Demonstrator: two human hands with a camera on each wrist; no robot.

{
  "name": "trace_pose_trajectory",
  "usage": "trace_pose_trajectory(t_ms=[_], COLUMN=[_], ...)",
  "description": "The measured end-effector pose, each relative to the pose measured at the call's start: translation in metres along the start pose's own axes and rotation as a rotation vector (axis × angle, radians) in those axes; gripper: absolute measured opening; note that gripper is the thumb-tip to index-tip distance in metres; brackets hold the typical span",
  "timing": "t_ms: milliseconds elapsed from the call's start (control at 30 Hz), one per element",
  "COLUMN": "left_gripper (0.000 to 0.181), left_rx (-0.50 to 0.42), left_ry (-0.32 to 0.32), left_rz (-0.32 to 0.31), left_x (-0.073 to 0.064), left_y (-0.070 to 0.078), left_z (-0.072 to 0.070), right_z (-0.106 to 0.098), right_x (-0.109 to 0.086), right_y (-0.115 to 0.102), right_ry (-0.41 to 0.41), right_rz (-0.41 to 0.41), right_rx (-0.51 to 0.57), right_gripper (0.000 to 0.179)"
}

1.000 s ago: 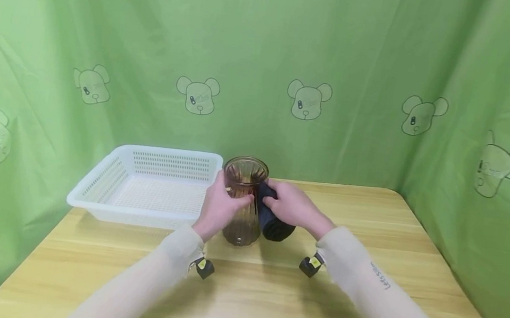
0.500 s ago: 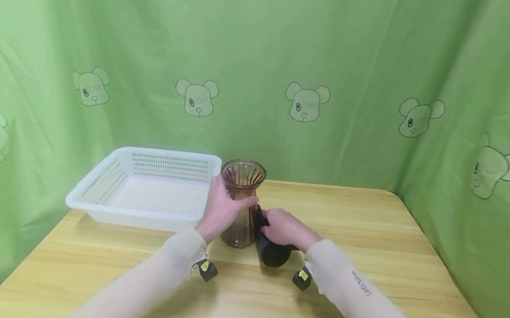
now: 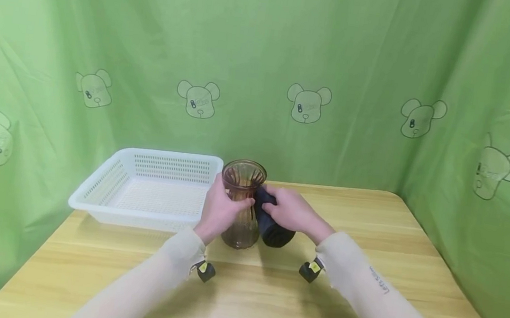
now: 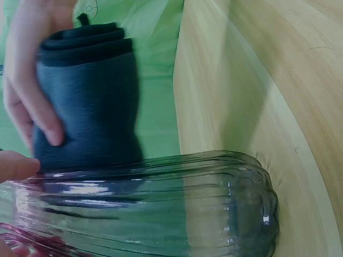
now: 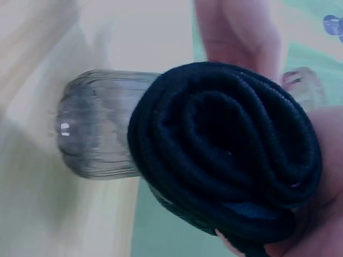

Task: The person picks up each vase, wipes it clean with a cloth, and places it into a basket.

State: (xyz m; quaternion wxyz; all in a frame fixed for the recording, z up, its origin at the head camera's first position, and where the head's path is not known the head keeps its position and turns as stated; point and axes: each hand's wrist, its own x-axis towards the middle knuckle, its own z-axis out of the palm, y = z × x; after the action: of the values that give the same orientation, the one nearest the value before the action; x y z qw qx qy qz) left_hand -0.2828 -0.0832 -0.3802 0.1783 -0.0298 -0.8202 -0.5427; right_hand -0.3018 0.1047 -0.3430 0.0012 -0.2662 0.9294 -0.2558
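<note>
A ribbed, purplish-brown glass vase (image 3: 241, 229) stands upright near the middle of the table. My left hand (image 3: 220, 205) grips it below the flared rim, the thumb across its near side. Against the vase's right side my right hand (image 3: 294, 210) holds a rolled dark navy cloth (image 3: 274, 231), tilted with its near end lower. In the left wrist view the rolled cloth (image 4: 88, 101) meets the glass vase (image 4: 161, 203) along its side. The right wrist view shows the spiral end of the cloth (image 5: 225, 144), which hides part of the vase (image 5: 102, 126).
Left of the vase, close to the left hand, sits a white perforated plastic basket (image 3: 133, 213) with nothing in it. The light wooden table (image 3: 237, 305) has a rounded far right corner. Green curtains (image 3: 261, 32) with bear-head prints hang behind and at both sides.
My right hand slid the rolled cloth down and toward me along the vase, then back up close to where it was. The left hand kept its grip on the vase.
</note>
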Motion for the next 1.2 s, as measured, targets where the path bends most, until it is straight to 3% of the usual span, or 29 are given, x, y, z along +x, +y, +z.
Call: trace_pose_trajectory(t_ms=[200,467,600,700,967,1067,1200], left_gripper=[0.077,0.087,0.086,0.083,0.082,0.08,0.079], left_rx=[0.0,-0.064,-0.128,-0.153,-0.116,-0.061,-0.018], left_ry=[-0.03,-0.028,-0.021,-0.029,0.009,0.017,0.014], left_rz=[-0.023,-0.026,-0.025,-0.024,0.004,0.021,0.041], left_x=[-0.002,0.0,-0.001,-0.001,-0.001,0.001,0.0], left_y=[0.001,0.0,-0.002,-0.004,-0.008,-0.007,-0.006], left_z=[-0.002,-0.001,0.001,0.002,0.001,-0.001,-0.001], right_z=[0.0,0.03,0.045,0.05,0.037,0.022,0.002], right_x=[0.002,0.006,0.006,0.005,0.0,0.0,0.002], right_y=[-0.004,0.013,0.024,0.028,0.023,0.014,0.001], right_ry=[0.035,-0.106,-0.196,-0.211,-0.152,-0.091,-0.002], right_rz=[-0.024,0.02,0.041,0.056,0.057,0.032,-0.019], right_rx=[-0.02,-0.094,-0.117,-0.108,-0.018,0.022,0.028], right_gripper=[0.035,0.043,0.022,0.016,0.053,0.053,0.036])
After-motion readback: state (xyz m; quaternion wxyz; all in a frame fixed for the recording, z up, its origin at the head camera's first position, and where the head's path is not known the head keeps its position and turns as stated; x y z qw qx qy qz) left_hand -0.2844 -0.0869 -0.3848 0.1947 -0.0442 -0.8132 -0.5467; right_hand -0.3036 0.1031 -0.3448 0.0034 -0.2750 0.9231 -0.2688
